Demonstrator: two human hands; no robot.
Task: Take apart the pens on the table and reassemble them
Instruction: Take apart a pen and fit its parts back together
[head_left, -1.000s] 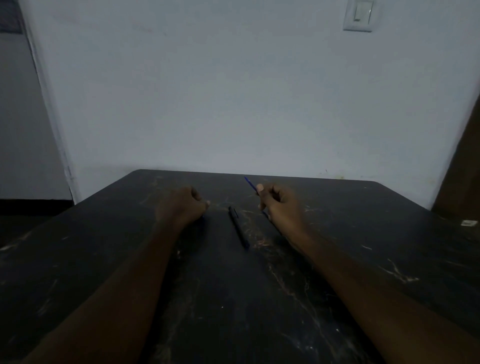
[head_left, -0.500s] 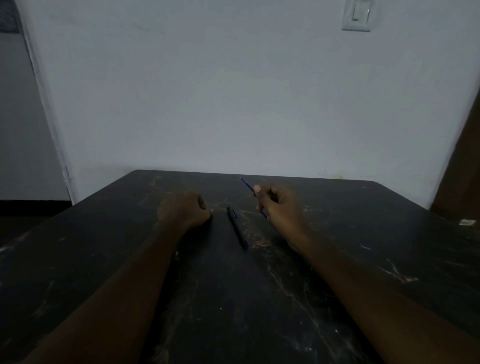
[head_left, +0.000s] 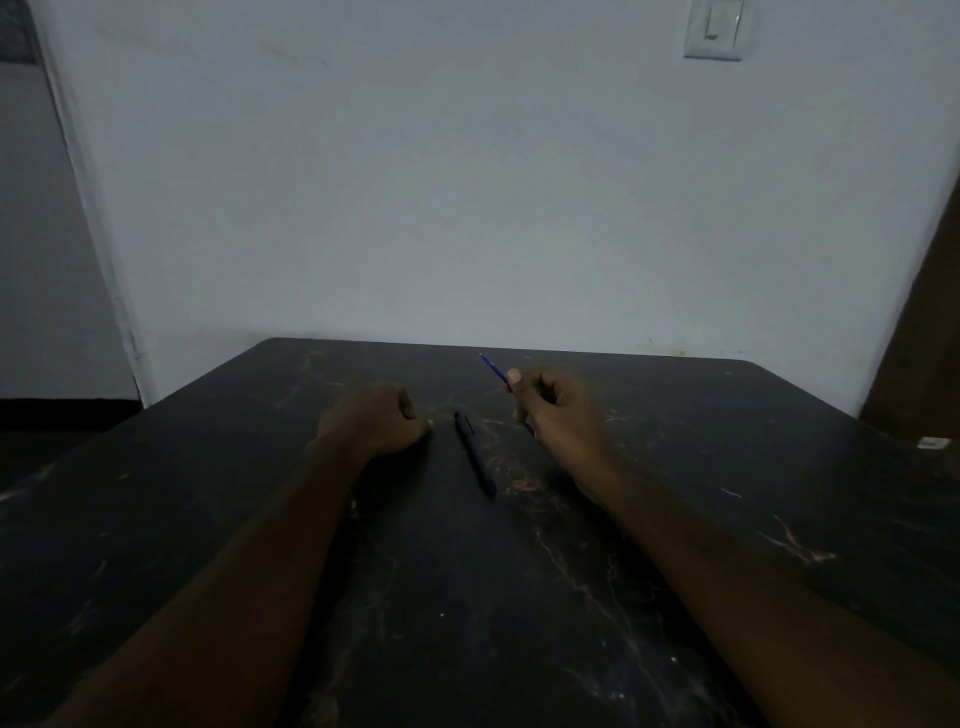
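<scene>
The right hand (head_left: 558, 415) has its fingers pinched around a thin blue pen part (head_left: 493, 370), tip angled up toward the far left, probably kept raised for refitting. The dark pen body (head_left: 475, 453) lies on the surface (head_left: 727, 467) between both hands, within easy reach. The left hand (head_left: 376, 421) rests as a curled fist just left of it; whether it encloses anything cannot be told. No containers are visible.
</scene>
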